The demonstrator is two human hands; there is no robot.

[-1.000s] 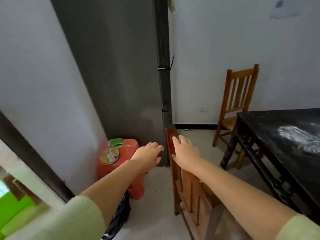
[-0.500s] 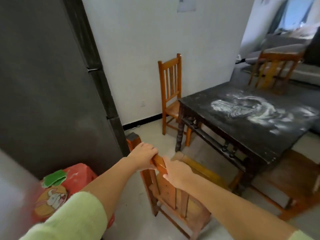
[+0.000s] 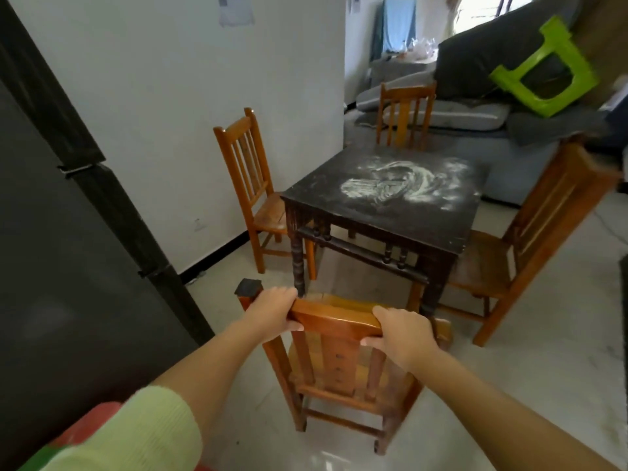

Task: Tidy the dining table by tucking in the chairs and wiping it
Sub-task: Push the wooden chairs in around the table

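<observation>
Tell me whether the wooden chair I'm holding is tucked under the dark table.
Not tucked in. The near wooden chair stands clear of the dark table, both hands gripping its top rail.

location type: a home, dining area open to a living room. indicators: dark wooden dining table [image 3: 384, 202] with four wooden chairs around it, tall dark refrigerator [image 3: 68, 232] at left, tiled floor [image 3: 509, 385], grey sofa [image 3: 509, 158] behind, towel [image 3: 396, 25] hanging beyond.
</observation>
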